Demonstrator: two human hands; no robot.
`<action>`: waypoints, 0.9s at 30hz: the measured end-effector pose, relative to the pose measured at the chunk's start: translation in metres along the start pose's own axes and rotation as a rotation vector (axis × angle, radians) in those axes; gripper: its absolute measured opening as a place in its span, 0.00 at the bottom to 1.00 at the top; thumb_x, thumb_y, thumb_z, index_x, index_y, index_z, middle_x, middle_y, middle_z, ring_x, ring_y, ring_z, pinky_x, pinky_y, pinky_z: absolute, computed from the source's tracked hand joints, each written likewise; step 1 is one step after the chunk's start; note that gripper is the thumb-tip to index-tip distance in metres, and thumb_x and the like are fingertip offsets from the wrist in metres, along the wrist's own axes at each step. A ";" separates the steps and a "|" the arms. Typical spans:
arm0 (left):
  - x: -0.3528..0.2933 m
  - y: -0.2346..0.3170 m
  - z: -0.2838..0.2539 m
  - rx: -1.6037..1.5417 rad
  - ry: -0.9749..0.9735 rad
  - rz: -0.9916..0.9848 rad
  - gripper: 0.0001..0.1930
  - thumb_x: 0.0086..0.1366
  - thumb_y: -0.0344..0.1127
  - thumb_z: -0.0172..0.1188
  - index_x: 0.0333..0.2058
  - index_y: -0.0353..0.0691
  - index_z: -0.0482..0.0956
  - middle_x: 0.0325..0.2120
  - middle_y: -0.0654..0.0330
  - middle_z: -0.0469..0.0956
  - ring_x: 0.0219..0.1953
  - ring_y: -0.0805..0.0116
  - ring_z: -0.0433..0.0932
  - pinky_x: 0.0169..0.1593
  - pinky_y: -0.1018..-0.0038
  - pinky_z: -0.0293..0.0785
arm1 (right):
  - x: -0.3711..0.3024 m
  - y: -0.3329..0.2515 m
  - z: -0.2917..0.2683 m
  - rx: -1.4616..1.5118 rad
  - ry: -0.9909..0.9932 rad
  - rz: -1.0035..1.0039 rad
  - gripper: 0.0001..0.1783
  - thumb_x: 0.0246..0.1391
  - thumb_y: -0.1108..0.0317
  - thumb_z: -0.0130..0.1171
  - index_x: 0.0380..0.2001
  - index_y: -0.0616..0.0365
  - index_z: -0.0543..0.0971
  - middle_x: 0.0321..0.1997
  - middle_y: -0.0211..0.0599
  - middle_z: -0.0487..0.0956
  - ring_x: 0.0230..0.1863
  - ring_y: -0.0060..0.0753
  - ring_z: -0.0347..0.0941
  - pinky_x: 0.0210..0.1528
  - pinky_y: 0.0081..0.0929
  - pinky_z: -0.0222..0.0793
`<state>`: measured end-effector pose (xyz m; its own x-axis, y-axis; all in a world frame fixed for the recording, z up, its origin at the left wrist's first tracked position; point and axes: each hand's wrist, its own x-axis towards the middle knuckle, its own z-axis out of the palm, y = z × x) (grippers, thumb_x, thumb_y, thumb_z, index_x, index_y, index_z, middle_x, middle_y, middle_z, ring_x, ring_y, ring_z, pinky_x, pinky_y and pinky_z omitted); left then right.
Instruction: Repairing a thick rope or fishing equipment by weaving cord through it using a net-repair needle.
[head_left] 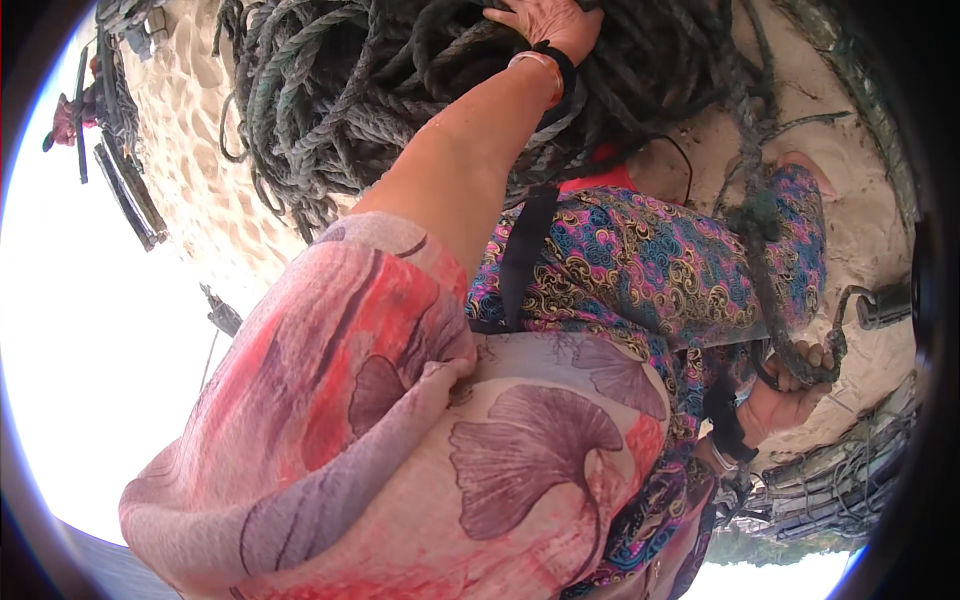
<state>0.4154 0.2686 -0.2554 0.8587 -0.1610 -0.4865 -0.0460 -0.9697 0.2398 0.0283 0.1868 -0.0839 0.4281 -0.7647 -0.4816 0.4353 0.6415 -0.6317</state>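
Observation:
A large heap of dark, thick rope (310,110) lies in loose coils on the sand at the top of the view. My left hand (560,28) reaches out onto it with its back showing. Some fingers stretch out to the left across the coils, and the upper edge cuts off the rest. At the right, my right hand (790,395) is closed round a dark rope length (765,285), with its fingers curled over it. This length comes down from the heap across my patterned trouser leg (640,265). A short bent end sticks up beside the right hand.
Pale sand (185,120) surrounds the heap. A bare foot (805,172) shows past the trouser leg. Something red (600,172) lies between my leg and the rope. Dark long bundles (840,480) stand at the lower right. A person (70,120) is far off at the left.

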 end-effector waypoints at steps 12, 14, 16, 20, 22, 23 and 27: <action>0.000 0.009 -0.002 0.005 -0.073 0.067 0.49 0.48 0.49 0.63 0.61 0.35 0.44 0.60 0.33 0.38 0.61 0.39 0.44 0.60 0.45 0.37 | 0.018 -0.005 0.015 -0.068 -0.067 0.026 0.22 0.51 0.61 0.57 0.44 0.62 0.65 0.34 0.32 0.66 0.30 0.26 0.59 0.28 0.21 0.61; 0.003 -0.007 0.003 0.038 0.077 0.084 0.52 0.46 0.54 0.62 0.60 0.34 0.41 0.59 0.31 0.35 0.60 0.38 0.44 0.59 0.43 0.33 | 0.017 0.000 0.021 -0.199 -0.005 -0.055 0.22 0.51 0.60 0.57 0.44 0.60 0.66 0.36 0.32 0.66 0.36 0.30 0.64 0.31 0.21 0.64; 0.019 -0.032 0.047 0.051 0.354 0.178 0.55 0.40 0.57 0.65 0.59 0.32 0.45 0.57 0.26 0.37 0.57 0.38 0.52 0.58 0.42 0.34 | 0.011 0.001 0.010 -0.143 -0.081 -0.032 0.21 0.51 0.59 0.57 0.44 0.59 0.66 0.37 0.33 0.67 0.39 0.32 0.65 0.30 0.19 0.65; 0.001 -0.017 0.035 0.075 0.186 0.135 0.55 0.41 0.55 0.66 0.60 0.34 0.43 0.58 0.28 0.36 0.59 0.38 0.47 0.57 0.41 0.36 | -0.012 0.008 0.026 -0.097 -0.173 -0.132 0.18 0.52 0.62 0.56 0.44 0.57 0.68 0.40 0.35 0.72 0.33 0.26 0.66 0.22 0.13 0.61; 0.007 -0.021 0.030 0.090 0.126 0.077 0.54 0.43 0.54 0.64 0.60 0.35 0.42 0.59 0.30 0.35 0.60 0.39 0.45 0.58 0.42 0.35 | -0.024 0.007 0.025 -0.093 -0.116 -0.186 0.17 0.52 0.63 0.56 0.43 0.58 0.69 0.39 0.36 0.73 0.28 0.21 0.64 0.19 0.13 0.58; 0.002 -0.025 0.018 0.107 0.112 0.045 0.54 0.43 0.53 0.64 0.61 0.36 0.40 0.59 0.31 0.34 0.60 0.40 0.46 0.58 0.43 0.35 | -0.028 0.008 0.024 -0.146 -0.063 -0.196 0.16 0.52 0.65 0.56 0.42 0.59 0.68 0.37 0.37 0.72 0.23 0.17 0.58 0.18 0.12 0.54; 0.003 0.002 0.013 0.095 0.039 0.075 0.41 0.46 0.45 0.62 0.55 0.38 0.51 0.59 0.32 0.37 0.59 0.39 0.50 0.59 0.45 0.37 | -0.055 0.008 0.025 -0.148 0.040 -0.283 0.13 0.53 0.69 0.54 0.41 0.62 0.69 0.37 0.41 0.73 0.17 0.12 0.51 0.17 0.11 0.49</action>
<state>0.4110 0.2641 -0.2675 0.8699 -0.2288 -0.4369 -0.1577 -0.9684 0.1932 0.0283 0.2354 -0.0477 0.2735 -0.9153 -0.2957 0.4115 0.3892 -0.8241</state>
